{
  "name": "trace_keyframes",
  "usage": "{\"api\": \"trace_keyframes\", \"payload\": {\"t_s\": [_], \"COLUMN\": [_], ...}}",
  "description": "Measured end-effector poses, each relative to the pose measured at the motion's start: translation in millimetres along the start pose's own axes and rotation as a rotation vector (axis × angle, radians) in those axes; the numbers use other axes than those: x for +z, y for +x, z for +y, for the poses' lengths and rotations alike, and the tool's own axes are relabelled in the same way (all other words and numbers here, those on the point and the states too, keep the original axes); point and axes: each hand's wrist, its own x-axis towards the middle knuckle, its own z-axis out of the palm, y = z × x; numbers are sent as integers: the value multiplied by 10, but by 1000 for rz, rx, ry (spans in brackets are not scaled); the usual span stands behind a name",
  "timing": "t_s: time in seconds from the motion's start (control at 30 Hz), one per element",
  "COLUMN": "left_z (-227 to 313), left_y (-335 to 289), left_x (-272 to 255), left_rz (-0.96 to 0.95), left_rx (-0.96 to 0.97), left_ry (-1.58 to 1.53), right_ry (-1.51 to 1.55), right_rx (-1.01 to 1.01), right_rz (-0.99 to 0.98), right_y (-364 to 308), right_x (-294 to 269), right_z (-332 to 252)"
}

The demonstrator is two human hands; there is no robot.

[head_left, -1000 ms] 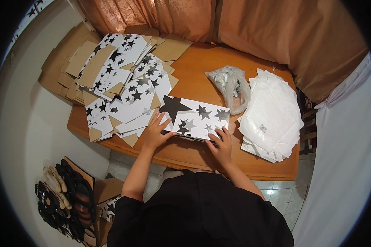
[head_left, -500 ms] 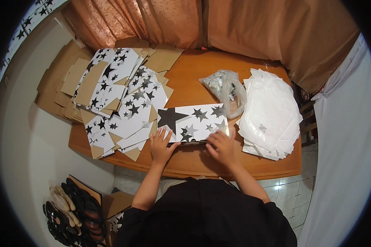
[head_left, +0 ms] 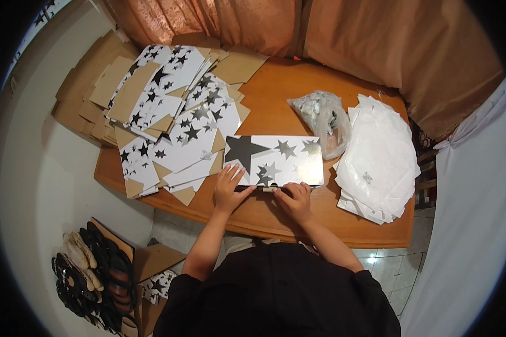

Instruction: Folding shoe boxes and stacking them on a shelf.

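Note:
A cardboard box (head_left: 296, 147) printed with black and silver stars lies lid up near the table's front edge. Over its front left corner my left hand (head_left: 228, 194) rests with fingers spread on the lid, the thumb stretched along the front edge. My right hand (head_left: 297, 203) is bent round the front edge right of the middle, thumb by a small notch and tab, fingertips on the lid. What lies under the palms is hidden. Left of the box spread overlapping star-printed cardboard sheets (head_left: 177, 151), uncreased or folded flat.
Behind the box's right end sits a clear plastic bag (head_left: 334, 137) with small contents. A stack of white paper sheets (head_left: 382, 163) covers the wooden table's (head_left: 264, 90) right side. Brown cardboard (head_left: 76, 95) leans at the far left. Shoes (head_left: 95, 275) stand on the lower left.
My right hand has come down from the box's right end to its front edge, nearer the middle. The left hand stays at the front left corner. The view has shifted slightly.

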Motion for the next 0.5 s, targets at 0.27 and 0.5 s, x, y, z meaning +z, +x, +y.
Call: {"api": "trace_keyframes", "payload": {"t_s": [0.27,0.5], "left_z": [28,38], "left_y": [44,36], "left_x": [-28,-42], "left_rz": [-48,-56], "left_rx": [-38,-41], "left_ry": [-34,-26], "right_ry": [-84,-69], "right_rx": [-3,15], "right_rz": [36,40], "right_y": [29,-8], "right_x": [55,75], "right_z": [19,22]}}
